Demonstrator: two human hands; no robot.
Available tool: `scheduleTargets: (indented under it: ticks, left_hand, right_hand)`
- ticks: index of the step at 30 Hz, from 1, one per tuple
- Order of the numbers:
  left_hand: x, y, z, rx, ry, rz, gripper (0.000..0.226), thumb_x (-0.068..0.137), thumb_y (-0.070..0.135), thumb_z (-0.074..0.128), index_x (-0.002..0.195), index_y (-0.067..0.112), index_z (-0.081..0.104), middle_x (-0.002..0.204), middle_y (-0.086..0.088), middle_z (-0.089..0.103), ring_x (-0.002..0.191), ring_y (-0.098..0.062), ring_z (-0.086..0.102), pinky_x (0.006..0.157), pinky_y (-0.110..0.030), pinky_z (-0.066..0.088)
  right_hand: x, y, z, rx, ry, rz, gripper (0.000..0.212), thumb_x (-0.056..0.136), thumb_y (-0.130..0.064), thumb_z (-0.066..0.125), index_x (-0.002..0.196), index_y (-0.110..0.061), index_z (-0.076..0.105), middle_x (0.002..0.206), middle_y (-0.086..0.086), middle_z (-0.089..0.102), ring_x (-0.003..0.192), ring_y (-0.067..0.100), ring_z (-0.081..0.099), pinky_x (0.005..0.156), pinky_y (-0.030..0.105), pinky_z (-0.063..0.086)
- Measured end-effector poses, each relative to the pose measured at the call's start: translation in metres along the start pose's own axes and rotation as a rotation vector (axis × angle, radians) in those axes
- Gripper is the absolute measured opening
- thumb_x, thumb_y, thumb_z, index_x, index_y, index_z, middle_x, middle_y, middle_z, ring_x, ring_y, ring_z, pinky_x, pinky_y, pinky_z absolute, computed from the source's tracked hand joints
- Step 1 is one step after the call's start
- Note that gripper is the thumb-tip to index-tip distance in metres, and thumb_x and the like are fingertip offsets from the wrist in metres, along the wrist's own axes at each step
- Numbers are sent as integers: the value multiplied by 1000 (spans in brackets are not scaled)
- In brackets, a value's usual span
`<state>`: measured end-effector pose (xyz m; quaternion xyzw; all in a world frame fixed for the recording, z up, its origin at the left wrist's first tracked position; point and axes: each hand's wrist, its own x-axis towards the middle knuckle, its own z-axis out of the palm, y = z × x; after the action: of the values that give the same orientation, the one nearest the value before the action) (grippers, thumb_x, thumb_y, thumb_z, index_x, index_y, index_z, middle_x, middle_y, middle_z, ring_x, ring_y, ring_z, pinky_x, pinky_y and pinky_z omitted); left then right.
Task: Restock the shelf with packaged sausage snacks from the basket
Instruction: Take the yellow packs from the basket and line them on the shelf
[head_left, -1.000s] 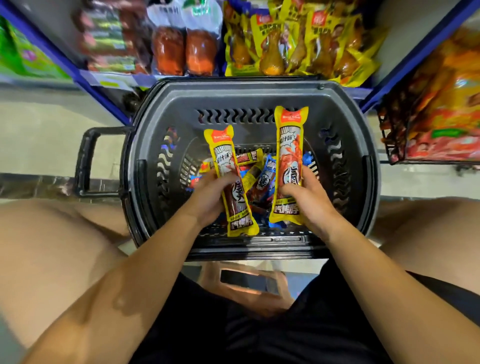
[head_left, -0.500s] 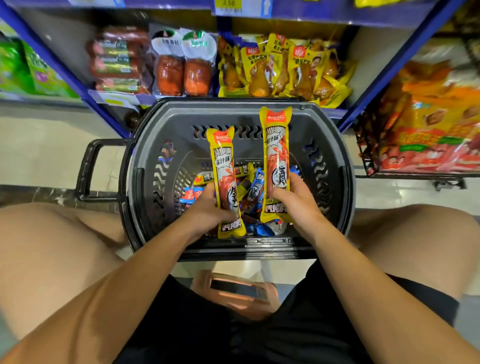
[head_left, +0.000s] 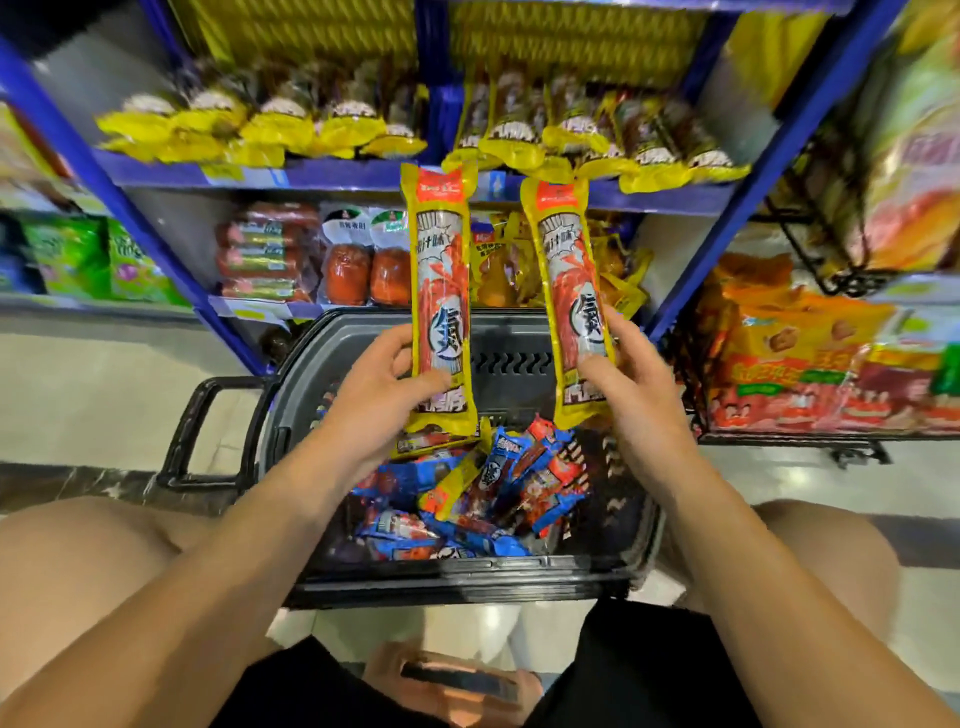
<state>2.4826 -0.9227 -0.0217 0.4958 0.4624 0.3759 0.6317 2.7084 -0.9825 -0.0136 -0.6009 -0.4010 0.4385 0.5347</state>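
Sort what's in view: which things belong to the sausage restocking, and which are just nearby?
Job: left hand gripping a yellow sausage pack; right hand gripping a second yellow pack; basket of loose packs; shelf row of matching packs.

Nearby: green bags; orange snack bags; stool.

A basket is sitting on the floor between the person's knees, before the shelf. Loose snack packs are lying in it. Above it, the left hand and right hand are each holding one upright pack, left pack beside right pack, apart. Rows of packs are lying on the shelf behind.
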Motion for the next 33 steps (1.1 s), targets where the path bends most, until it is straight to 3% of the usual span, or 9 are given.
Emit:
scheduleTargets:
  ticks: [5,9,11,14,19,23,28,31,33]
  left_hand:
    - [11,43,14,-46,1,67,39,88,-7,58,123,11,55,110,-6,72,96,-23,68,77,-37,54]
    - [16,62,25,-41,-19,101,39,88,-6,59,124,9,55,114,-7,71,103,-24,68,81,-39,55]
    - [20,68,29,-32,-31,117,40,88,-5,59,125,9,55,113,-4,72,103,-19,68,76,-31,55]
    - [29,76,35,-25,-30,132,36,88,-4,60,120,12,58,109,0,73,102,-13,68,73,-19,54]
    - [44,84,42,-31,-14,127,34,88,-3,61,116,16,60,108,-1,74,105,-21,68,91,-40,51]
    - [53,88,46,-17,-2,124,30,88,-3,61,111,16,61,104,1,75,99,-15,70,83,-31,52]
    - [60,86,47,18,-15,119,32,88,-1,62,116,14,59,107,0,74,101,-15,69,85,-31,52]
    - [62,85,47,18,-13,116,32,89,0,62,116,15,59,108,0,73,101,-14,69,85,-32,52]
    - [64,84,47,11,-13,111,32,88,0,62,116,15,59,109,-1,73,101,-15,69,85,-33,53]
  right_hand:
    - [17,-45,-16,-11,79,-59,47,94,-23,61,138,-32,51,118,-4,68,91,17,71,62,38,59]
    - [34,-72,-35,12,125,-91,50,81,-29,65,130,-32,56,118,-1,67,101,23,69,72,49,60]
    - [49,-83,-44,6,135,-71,59,72,-29,63,130,-29,54,121,2,65,105,26,67,70,45,60]
    - [78,-96,-51,0,126,-20,61,69,-22,59,129,-19,53,121,9,64,96,27,65,56,31,54]
    - [126,-108,-50,-53,143,51,39,84,-18,61,121,-9,55,112,12,64,61,21,60,55,29,53]
    - [151,-114,-43,-92,196,80,51,87,-26,67,133,-12,47,105,10,67,57,15,68,56,25,56]
    - [164,-122,-34,-297,315,33,60,88,-48,65,132,-13,42,93,0,59,69,20,64,60,33,55]
    - [160,-119,-36,-568,409,-144,59,90,-53,58,133,-14,48,121,5,57,106,23,57,83,34,44]
    - [146,-110,-37,-735,419,-327,55,91,-46,55,137,-18,49,133,6,51,118,24,49,94,36,41]
